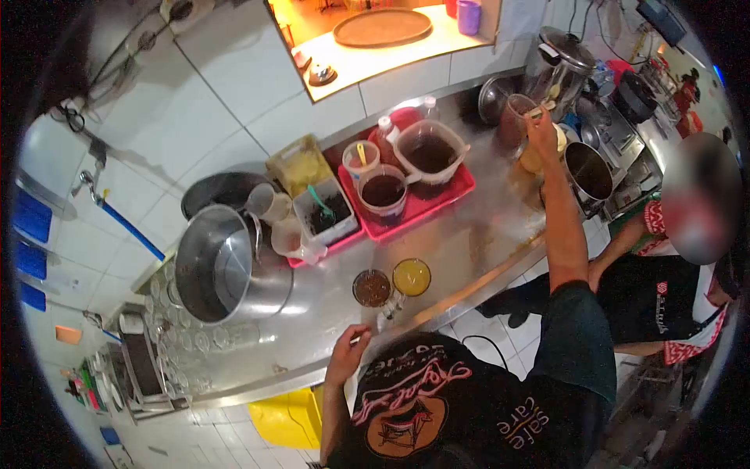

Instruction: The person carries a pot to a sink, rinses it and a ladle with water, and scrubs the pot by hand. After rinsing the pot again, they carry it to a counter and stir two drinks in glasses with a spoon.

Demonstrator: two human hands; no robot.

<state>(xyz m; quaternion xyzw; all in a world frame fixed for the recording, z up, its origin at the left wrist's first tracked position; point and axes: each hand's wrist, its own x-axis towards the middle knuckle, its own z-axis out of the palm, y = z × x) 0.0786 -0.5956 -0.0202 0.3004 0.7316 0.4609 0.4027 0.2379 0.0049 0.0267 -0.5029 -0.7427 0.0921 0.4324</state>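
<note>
My right hand (541,133) reaches far across the counter, closed at the rim and handle side of a clear jug (512,129) with reddish-brown contents. Its fingers partly hide the grip. Close to my body, my left hand (348,353) is curled near the counter edge, with a small pale thing at the fingertips that I cannot make out. Just beyond it stand a glass of brown drink (372,288) and a glass of yellow drink (412,277), side by side. Small clear glassware (391,306) sits between them and the edge.
Pink trays (422,207) hold tubs and jugs of dark liquid. At left are a large steel pot (223,266) and several upturned glasses (203,340). A dark pot (588,170) and a steel urn (564,59) stand right. A co-worker (648,289) is at far right.
</note>
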